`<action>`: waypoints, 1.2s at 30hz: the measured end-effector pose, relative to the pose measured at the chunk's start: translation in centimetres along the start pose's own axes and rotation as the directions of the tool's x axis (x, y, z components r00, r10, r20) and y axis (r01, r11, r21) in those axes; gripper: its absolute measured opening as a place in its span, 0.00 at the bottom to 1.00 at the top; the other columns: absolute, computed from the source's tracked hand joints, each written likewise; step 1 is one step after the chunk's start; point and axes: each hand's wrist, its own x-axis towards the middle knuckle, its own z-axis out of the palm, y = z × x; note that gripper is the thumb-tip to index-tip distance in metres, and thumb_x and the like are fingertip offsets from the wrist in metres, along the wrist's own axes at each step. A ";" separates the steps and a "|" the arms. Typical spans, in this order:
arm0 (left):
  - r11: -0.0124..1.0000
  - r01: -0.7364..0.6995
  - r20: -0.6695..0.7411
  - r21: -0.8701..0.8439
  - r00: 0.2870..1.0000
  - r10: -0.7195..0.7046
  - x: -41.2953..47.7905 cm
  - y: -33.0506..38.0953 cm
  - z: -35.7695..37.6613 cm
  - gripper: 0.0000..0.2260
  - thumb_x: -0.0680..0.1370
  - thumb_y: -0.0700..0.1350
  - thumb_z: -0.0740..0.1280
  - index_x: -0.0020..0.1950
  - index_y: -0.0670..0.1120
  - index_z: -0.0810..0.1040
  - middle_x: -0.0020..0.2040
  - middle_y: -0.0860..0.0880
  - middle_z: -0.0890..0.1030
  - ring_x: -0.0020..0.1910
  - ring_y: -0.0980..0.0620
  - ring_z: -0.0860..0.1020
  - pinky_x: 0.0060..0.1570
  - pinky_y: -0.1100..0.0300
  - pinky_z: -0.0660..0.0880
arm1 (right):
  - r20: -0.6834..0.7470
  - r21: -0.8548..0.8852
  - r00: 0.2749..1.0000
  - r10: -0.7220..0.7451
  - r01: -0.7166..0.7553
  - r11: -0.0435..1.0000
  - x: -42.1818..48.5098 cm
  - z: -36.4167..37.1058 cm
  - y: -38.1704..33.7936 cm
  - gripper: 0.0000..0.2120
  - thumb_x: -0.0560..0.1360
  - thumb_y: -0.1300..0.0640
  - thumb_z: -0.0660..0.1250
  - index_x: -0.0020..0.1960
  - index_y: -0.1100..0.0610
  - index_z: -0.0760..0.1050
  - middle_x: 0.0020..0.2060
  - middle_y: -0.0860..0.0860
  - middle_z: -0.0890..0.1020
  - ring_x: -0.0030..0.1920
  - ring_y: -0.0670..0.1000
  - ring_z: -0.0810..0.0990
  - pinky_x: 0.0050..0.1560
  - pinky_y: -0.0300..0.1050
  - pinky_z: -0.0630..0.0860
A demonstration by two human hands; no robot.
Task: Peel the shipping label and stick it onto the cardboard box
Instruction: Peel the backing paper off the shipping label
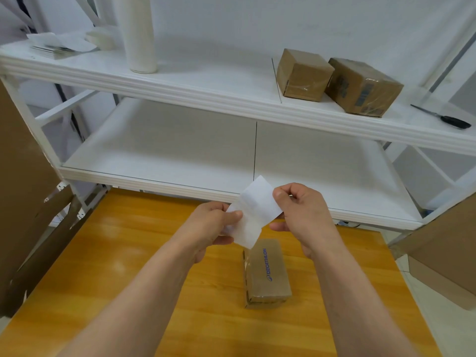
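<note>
I hold a white shipping label (253, 212) in the air above the table, its blank side towards me. My left hand (211, 225) pinches its lower left edge between thumb and fingers. My right hand (301, 210) pinches its upper right edge. Below the label, a small brown cardboard box (268, 276) with blue lettering lies flat on the yellow wooden table (128, 253), wrapped in clear tape. Neither hand touches the box.
A white shelf unit (206, 99) stands behind the table. Its upper shelf holds two taped cardboard boxes (334, 81), a tall white roll (140, 34), papers (59, 46) and black-handled scissors (448, 118). Large cardboard sheets (23, 189) lean at both sides.
</note>
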 end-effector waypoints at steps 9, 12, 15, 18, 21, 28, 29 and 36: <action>1.000 0.016 -0.102 0.027 0.995 -0.014 0.2 -0.4 -0.2 0.04 0.78 0.37 0.69 0.50 0.44 0.81 0.50 0.46 0.83 0.50 0.45 0.81 0.37 0.57 0.82 | -0.014 0.027 1.000 0.012 -0.012 1.000 0.1 -0.1 0.1 0.09 0.82 0.53 0.63 0.46 0.52 0.80 0.43 0.50 0.85 0.28 0.43 0.84 0.51 0.62 0.83; 1.000 0.012 -0.094 -0.019 0.995 -0.014 0.5 -0.4 -0.1 0.04 0.77 0.35 0.69 0.50 0.41 0.81 0.52 0.43 0.83 0.50 0.43 0.82 0.43 0.55 0.83 | -0.013 0.029 1.000 0.009 -0.009 1.000 0.2 0.0 0.1 0.09 0.82 0.52 0.63 0.46 0.51 0.80 0.43 0.51 0.85 0.29 0.45 0.84 0.51 0.62 0.83; 0.999 -0.007 -0.101 -0.053 0.995 0.001 0.6 -0.4 -0.1 0.04 0.78 0.41 0.69 0.49 0.41 0.80 0.52 0.43 0.83 0.51 0.43 0.82 0.48 0.53 0.83 | -0.011 0.028 1.000 0.006 -0.006 1.000 0.2 0.2 0.2 0.09 0.82 0.52 0.63 0.47 0.51 0.80 0.44 0.52 0.85 0.28 0.45 0.84 0.51 0.62 0.83; 0.999 -0.031 -0.109 -0.043 0.994 0.026 0.8 -0.7 -0.2 0.04 0.78 0.41 0.70 0.47 0.41 0.81 0.52 0.43 0.83 0.52 0.44 0.82 0.51 0.52 0.83 | -0.022 0.035 1.000 0.006 -0.006 0.999 0.3 0.2 0.2 0.09 0.82 0.53 0.63 0.47 0.52 0.80 0.43 0.51 0.85 0.28 0.44 0.84 0.51 0.61 0.84; 1.000 -0.030 -0.125 0.000 0.992 0.030 1.0 -1.0 -0.4 0.02 0.78 0.39 0.70 0.49 0.43 0.81 0.51 0.44 0.83 0.53 0.44 0.81 0.54 0.49 0.82 | -0.040 0.034 0.999 0.003 -0.002 0.999 0.5 0.0 0.3 0.09 0.82 0.53 0.63 0.47 0.51 0.80 0.43 0.51 0.85 0.29 0.44 0.84 0.51 0.61 0.84; 0.999 -0.016 -0.142 0.050 0.990 0.023 1.3 -1.7 -0.8 0.02 0.78 0.38 0.70 0.47 0.44 0.82 0.50 0.45 0.82 0.53 0.44 0.80 0.56 0.46 0.81 | -0.058 0.053 0.998 0.019 -0.016 0.998 0.8 -0.1 0.7 0.08 0.82 0.53 0.64 0.47 0.51 0.80 0.43 0.52 0.86 0.29 0.45 0.85 0.50 0.61 0.84; 0.998 -0.015 -0.145 0.057 0.989 0.023 1.3 -1.8 -0.9 0.02 0.77 0.39 0.70 0.47 0.44 0.82 0.50 0.45 0.82 0.52 0.44 0.80 0.56 0.46 0.81 | -0.060 0.053 0.998 0.022 -0.019 0.998 0.8 -0.1 0.7 0.08 0.82 0.52 0.64 0.47 0.51 0.80 0.43 0.52 0.86 0.29 0.45 0.85 0.50 0.61 0.84; 0.998 0.001 -0.152 0.067 0.988 0.010 1.3 -2.2 -0.9 0.02 0.78 0.39 0.70 0.48 0.42 0.83 0.49 0.45 0.83 0.51 0.47 0.78 0.47 0.55 0.69 | -0.106 0.067 0.993 0.052 -0.046 0.997 1.1 -0.2 1.2 0.08 0.82 0.52 0.64 0.47 0.50 0.80 0.43 0.52 0.85 0.28 0.45 0.85 0.51 0.60 0.84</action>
